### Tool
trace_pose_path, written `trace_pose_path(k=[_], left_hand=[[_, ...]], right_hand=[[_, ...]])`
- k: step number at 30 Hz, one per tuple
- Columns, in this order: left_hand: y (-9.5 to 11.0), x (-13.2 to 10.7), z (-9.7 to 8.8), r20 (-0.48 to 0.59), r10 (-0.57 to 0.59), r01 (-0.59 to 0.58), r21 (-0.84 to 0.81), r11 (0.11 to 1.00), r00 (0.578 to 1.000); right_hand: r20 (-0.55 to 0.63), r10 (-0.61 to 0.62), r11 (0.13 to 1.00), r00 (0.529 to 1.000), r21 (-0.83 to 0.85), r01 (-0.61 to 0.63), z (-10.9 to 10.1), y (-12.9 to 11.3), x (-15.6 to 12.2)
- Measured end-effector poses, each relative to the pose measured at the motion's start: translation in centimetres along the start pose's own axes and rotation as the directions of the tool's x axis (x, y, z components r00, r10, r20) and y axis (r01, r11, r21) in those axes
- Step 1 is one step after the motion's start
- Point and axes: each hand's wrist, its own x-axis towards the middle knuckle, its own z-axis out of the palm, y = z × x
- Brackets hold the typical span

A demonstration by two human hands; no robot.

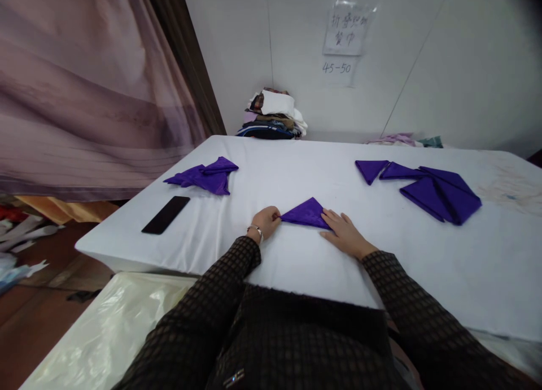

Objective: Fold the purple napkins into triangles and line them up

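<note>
A purple cloth napkin [305, 213], folded into a triangle, lies flat on the white-covered table in front of me with its peak pointing away. My left hand [266, 219], with a bracelet at the wrist, pinches the triangle's left corner. Resting on its right end is my right hand [345, 233], palm down with fingers stretched out and the thumb apart. Part of the napkin's right corner is hidden under those fingers.
Crumpled purple cloth [207, 176] and a black phone [166, 214] lie to the left. Several folded purple napkins [440, 192] are at the right. Piled clothes [273, 114] stand behind the table's [296, 158] far edge. A plastic-covered surface [122, 316] is at lower left.
</note>
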Motion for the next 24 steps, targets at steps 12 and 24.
trace_pose_path(k=[12,24], left_hand=[[0.16,-0.29,-0.16,-0.034,0.014,-0.013,0.036,0.999,0.999],[-0.29,-0.37,0.04,-0.011,0.022,-0.022,-0.027,0.999,1.000]], right_hand=[[-0.001,-0.001,1.000,1.000,0.009,0.001,0.18,0.25,0.03],[0.000,-0.007,1.000,1.000,0.021,0.007,0.06,0.11,0.03]])
